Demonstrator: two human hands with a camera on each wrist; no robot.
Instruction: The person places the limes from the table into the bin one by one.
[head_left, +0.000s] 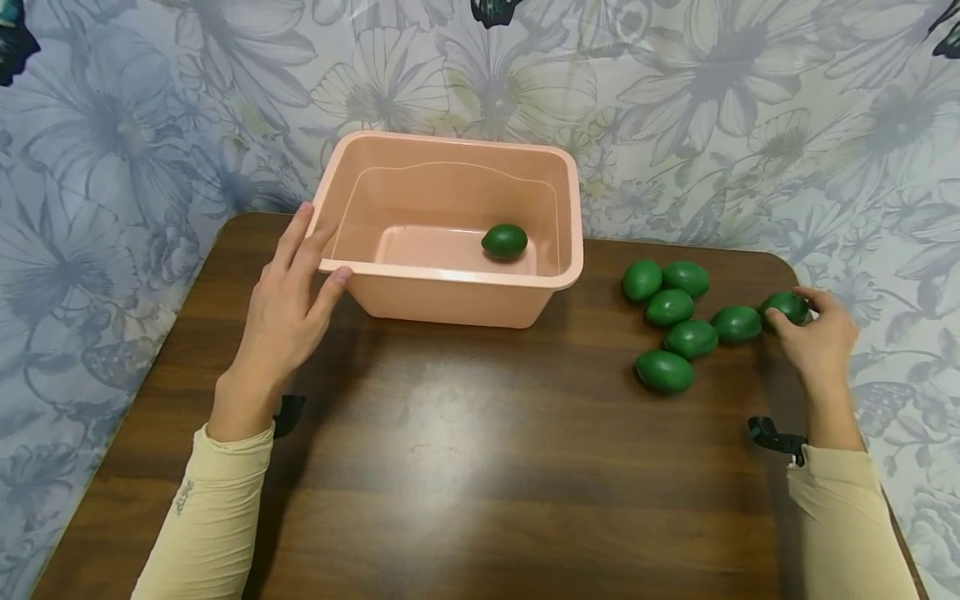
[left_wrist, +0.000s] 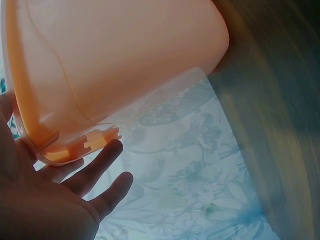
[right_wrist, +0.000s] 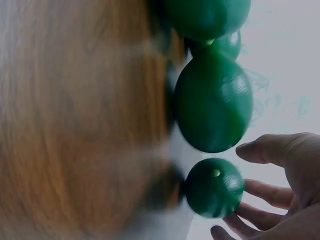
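Fingers of the right hand curled round a green oval fruit, right side of the brown surface, left hand touching a pink rectangular plastic tub, fingers extended, another fruit inside.

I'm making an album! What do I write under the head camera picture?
Left hand on the pink tub, one green fruit inside; right hand at another, near six more.

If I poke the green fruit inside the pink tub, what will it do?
The green fruit would probably roll, since it's rounded, maybe wobbling because of its egg shape. Its shiny skin might feel a bit slippery. It likely wouldn't get far, because the pink tub has walls around it.
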